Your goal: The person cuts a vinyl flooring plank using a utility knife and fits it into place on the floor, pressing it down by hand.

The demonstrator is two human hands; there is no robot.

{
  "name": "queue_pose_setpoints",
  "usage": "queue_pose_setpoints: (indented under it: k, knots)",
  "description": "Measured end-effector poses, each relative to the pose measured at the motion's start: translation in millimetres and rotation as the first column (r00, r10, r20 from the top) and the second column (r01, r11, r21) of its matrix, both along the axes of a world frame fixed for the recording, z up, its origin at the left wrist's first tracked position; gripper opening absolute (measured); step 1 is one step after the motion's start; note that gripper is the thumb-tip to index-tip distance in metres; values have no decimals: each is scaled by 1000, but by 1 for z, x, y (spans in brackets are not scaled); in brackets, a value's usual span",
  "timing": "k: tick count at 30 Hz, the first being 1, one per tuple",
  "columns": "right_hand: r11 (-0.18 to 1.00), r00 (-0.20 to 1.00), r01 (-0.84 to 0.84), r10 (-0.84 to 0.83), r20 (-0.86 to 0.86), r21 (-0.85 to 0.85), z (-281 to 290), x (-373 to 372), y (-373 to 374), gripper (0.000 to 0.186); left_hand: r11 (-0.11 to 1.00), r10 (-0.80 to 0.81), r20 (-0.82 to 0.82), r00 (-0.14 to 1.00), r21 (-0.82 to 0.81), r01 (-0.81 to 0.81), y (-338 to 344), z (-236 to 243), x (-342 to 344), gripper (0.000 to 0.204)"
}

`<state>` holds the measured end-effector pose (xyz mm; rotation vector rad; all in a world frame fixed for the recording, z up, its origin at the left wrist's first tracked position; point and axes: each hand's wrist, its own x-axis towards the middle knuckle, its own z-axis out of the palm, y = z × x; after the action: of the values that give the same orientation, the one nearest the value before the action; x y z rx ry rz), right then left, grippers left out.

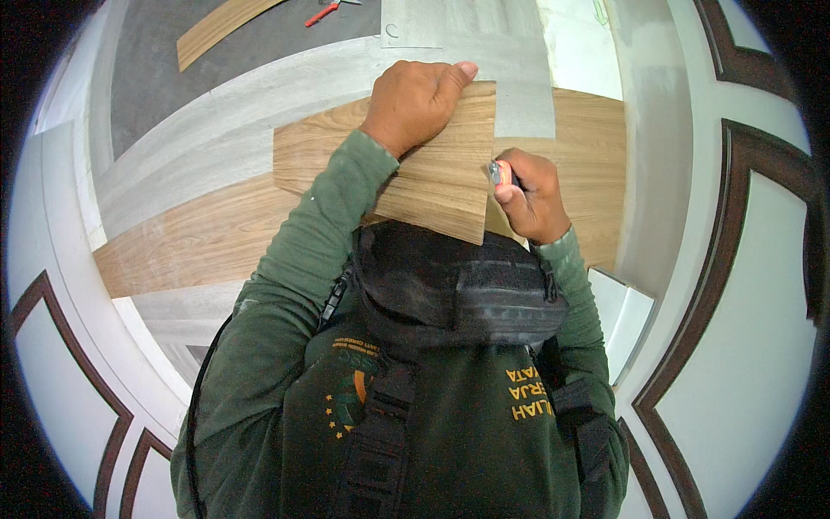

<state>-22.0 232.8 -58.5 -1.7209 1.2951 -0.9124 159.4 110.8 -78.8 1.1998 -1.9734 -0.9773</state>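
A wood-look plank is tilted up in front of my chest, over the floor. My left hand is closed on its far edge, thumb pointing right and the other fingers mostly hidden. In my right hand is a small cutter knife with a red and dark body and a metal tip. Its tip is right beside the plank's right-hand edge; whether the blade touches it I cannot tell. The plank's near edge lies close to the black bag on my front.
Similar planks cover part of the floor, one at left and another at right, among grey ones. A loose wood strip and red-handled pliers or scissors lie far off. A white panel stands near the right wall.
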Motion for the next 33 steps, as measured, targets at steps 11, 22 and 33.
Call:
queue_pose_setpoints:
  k: [11, 22, 33]
  knots:
    - [997, 997, 70, -70, 12, -36, -5, 5, -9, 32, 996, -24, -14, 1000, -88, 23, -1, -9, -1, 53]
    - [992, 995, 95, -97, -15, -88, -8, 8, -18, 30, 996, -36, 32, 999, -80, 39, -3, -5, 3, 45]
    - [984, 979, 172, -175, 103, 39, -11, 4, -23, 36, 998, -22, 97, 995, -54, 27, -4, 1, 5, 48]
